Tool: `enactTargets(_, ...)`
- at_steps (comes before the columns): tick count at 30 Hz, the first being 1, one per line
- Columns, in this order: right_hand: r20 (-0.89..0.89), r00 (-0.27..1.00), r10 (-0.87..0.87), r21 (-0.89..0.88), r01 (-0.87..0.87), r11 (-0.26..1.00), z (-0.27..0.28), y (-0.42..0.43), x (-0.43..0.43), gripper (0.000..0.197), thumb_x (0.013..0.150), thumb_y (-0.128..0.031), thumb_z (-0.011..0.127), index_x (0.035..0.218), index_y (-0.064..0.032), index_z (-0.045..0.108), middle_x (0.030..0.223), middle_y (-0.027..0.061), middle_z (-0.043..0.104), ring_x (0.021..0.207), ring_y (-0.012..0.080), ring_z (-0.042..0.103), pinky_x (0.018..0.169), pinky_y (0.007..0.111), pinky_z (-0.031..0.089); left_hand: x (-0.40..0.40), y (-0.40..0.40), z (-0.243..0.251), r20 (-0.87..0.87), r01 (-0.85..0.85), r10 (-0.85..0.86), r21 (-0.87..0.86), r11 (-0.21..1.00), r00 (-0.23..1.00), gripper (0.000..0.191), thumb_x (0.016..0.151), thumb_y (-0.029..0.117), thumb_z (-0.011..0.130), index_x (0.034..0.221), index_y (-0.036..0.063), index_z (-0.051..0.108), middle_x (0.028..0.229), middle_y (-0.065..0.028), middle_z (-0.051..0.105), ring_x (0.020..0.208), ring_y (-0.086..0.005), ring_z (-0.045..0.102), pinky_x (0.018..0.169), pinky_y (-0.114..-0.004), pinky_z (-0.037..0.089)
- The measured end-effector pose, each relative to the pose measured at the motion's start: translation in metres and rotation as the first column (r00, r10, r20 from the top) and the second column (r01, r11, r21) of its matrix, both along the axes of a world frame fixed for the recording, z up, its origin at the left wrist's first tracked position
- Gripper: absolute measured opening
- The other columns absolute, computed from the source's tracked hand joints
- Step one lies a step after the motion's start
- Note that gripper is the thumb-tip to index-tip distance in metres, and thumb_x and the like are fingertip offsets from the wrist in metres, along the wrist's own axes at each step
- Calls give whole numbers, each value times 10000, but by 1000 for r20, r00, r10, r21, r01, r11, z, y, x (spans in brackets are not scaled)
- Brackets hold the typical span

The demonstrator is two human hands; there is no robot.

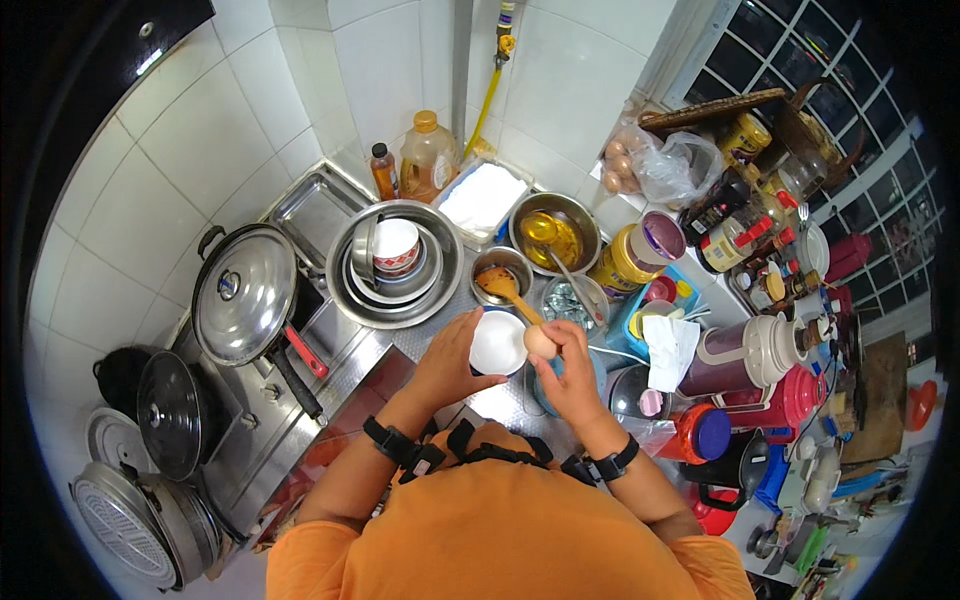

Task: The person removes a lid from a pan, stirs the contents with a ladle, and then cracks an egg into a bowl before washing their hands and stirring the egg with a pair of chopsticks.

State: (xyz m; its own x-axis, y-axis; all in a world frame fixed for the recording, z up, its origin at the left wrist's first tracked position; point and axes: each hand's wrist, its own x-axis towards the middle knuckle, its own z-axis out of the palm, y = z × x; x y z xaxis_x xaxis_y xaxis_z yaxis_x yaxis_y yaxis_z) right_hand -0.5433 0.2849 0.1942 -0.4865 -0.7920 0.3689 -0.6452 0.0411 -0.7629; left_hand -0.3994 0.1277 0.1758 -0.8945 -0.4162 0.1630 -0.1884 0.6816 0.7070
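Note:
A small white bowl [499,343] with a dark blue outer edge is before me, and its inside looks plain white. My left hand [444,354] wraps around the bowl's left side, fingers at the far rim and thumb at the near rim. Between the fingers and thumb of my right hand [568,373] is a brown egg [540,342], right at the bowl's right edge. The shell looks whole from above. Just beyond, a wooden spatula [501,283] rests across a small steel pot [484,261]; its handle runs towards the egg.
Nested steel basins [450,289] stand left of the bowl, and a lidded wok [244,296] sits on the stove. Behind are a pot of yellow oil [581,251] with a ladle and a white-filled plastic box [484,196]. Jars and a thermos [731,360] crowd the right; bagged eggs [619,161] lie farther back.

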Motion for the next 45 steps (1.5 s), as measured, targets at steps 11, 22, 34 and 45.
enactTargets(11, 882, 449, 142, -48, -214, 976, 26, -27, -8, 349, 913, -237, 544, 1126, 0, 401, 908, 155, 595, 712, 217, 645, 566, 262, 521, -6, -12, 66, -320, 223, -213, -6, 975, 923, 609, 713, 85, 716, 1267, 68, 463, 1242, -101, 519, 1131, -287, 500, 926, -362, 418)
enactTargets(22, 398, 905, 148, -37, -145, 989, 15, -40, 5, 423, 810, -72, 619, 1196, 1, 461, 959, 109, 607, 861, 167, 613, 691, 271, 500, -13, -15, 62, -98, 79, -47, 346, 935, 994, 453, 728, 101, 707, 1154, 52, 560, 1007, -77, 607, 753, -151, 573, 649, -244, 468)
enactTargets(34, 310, 950, 24, 101, -58, 993, 40, -45, 14, 333, 755, -70, 654, 1067, 12, 570, 852, 114, 633, 703, 132, 606, 645, 254, 487, -17, -13, 49, -93, 22, 17, 405, 914, 996, 384, 753, 48, 658, 1124, 26, 563, 884, -3, 605, 713, -44, 519, 634, -184, 436)
enactTargets(45, 223, 973, 53, 124, -82, 989, 32, -46, 6, 365, 731, -81, 648, 1080, -1, 579, 846, 149, 632, 697, 225, 621, 631, 297, 489, -23, -16, 32, -45, 18, 5, 504, 864, 999, 405, 733, 50, 684, 1100, -2, 521, 988, -103, 611, 842, -133, 608, 714, -240, 490)
